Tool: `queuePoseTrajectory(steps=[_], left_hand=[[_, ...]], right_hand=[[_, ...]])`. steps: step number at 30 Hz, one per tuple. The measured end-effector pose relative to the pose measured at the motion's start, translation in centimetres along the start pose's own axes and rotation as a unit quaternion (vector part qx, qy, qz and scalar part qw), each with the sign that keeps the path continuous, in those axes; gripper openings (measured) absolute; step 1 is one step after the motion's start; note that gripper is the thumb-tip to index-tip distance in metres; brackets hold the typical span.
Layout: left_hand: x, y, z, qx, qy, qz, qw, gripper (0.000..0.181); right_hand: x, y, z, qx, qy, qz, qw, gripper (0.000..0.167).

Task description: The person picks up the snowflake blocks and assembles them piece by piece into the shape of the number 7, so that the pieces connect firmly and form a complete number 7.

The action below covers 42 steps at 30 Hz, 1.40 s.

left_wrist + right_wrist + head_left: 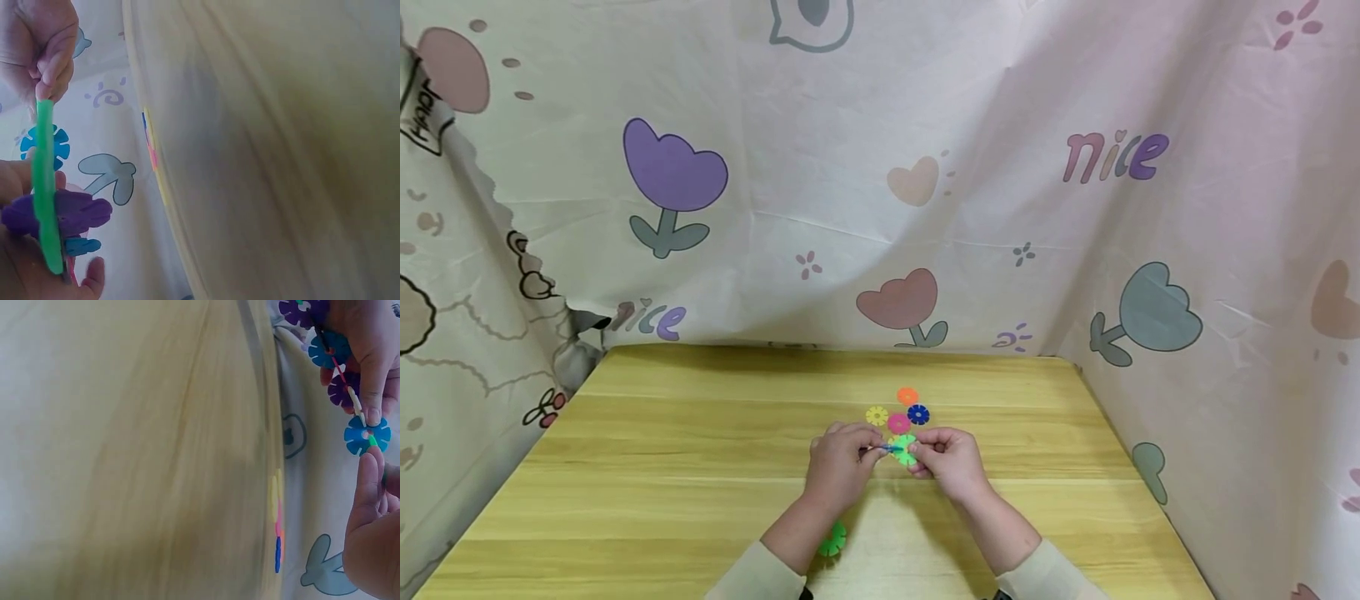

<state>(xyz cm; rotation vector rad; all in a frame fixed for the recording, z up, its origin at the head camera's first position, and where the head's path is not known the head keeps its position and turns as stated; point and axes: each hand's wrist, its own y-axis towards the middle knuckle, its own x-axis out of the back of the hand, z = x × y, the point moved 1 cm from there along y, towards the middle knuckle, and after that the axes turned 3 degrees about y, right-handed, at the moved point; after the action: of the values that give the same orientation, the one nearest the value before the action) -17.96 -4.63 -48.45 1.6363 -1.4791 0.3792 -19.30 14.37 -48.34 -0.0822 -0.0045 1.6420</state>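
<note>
A blue disc [355, 434] is pinched by the left hand [841, 460], a green disc [906, 457] by the right hand [955, 463], seemingly for slotting.

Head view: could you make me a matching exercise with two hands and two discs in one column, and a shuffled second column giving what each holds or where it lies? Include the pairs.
1. Left hand
2. Orange disc
3. Right hand
4. Dark blue disc

A. Pinches a green disc
B. Rightmost disc on the table
C. Pinches a blue disc
D. Farthest back of the discs

Pairs: 1-C; 2-D; 3-A; 4-B
</note>
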Motion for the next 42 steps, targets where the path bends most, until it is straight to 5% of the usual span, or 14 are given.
queuePoseTrajectory(steps=[6, 11, 19, 23, 30, 34, 39, 42], left_hand=[[0.0, 0.3, -0.2, -0.011, 0.055, 0.036, 0.9978, 0.006], [0.1, 0.5, -0.2, -0.042, 0.056, 0.033, 0.997, 0.006], [1.0, 0.9, 0.7, -0.008, 0.049, 0.008, 0.9987, 0.008], [1.3, 0.9, 1.0, 0.004, 0.044, 0.02, 0.9988, 0.006], [1.2, 0.7, 1.1, 0.018, 0.042, 0.029, 0.9985, 0.006], [1.1, 0.5, 1.2, 0.023, 0.039, 0.034, 0.9984, 0.007], [1.1, 0.5, 1.3, 0.025, 0.041, 0.037, 0.9982, 0.007], [1.2, 0.6, 1.3, 0.022, 0.047, 0.037, 0.998, 0.007]], right_hand=[[-0.2, -0.2, -0.9, -0.004, 0.003, 0.014, 0.9999, 0.021], [-0.3, 0.0, -1.0, 0.004, 0.001, 0.016, 0.9999, 0.019], [0.8, 1.6, -0.9, 0.045, -0.112, -0.027, 0.9923, 0.016], [1.1, 2.7, -1.4, 0.058, -0.221, -0.011, 0.9734, 0.016], [0.5, 4.0, -2.1, 0.052, -0.375, 0.047, 0.9244, 0.041], [-0.1, 4.3, -2.2, 0.05, -0.425, 0.051, 0.9025, 0.028], [-0.5, 4.7, -2.4, 0.047, -0.462, 0.05, 0.884, 0.043], [-0.6, 4.8, -2.4, 0.045, -0.477, 0.047, 0.8767, 0.039]])
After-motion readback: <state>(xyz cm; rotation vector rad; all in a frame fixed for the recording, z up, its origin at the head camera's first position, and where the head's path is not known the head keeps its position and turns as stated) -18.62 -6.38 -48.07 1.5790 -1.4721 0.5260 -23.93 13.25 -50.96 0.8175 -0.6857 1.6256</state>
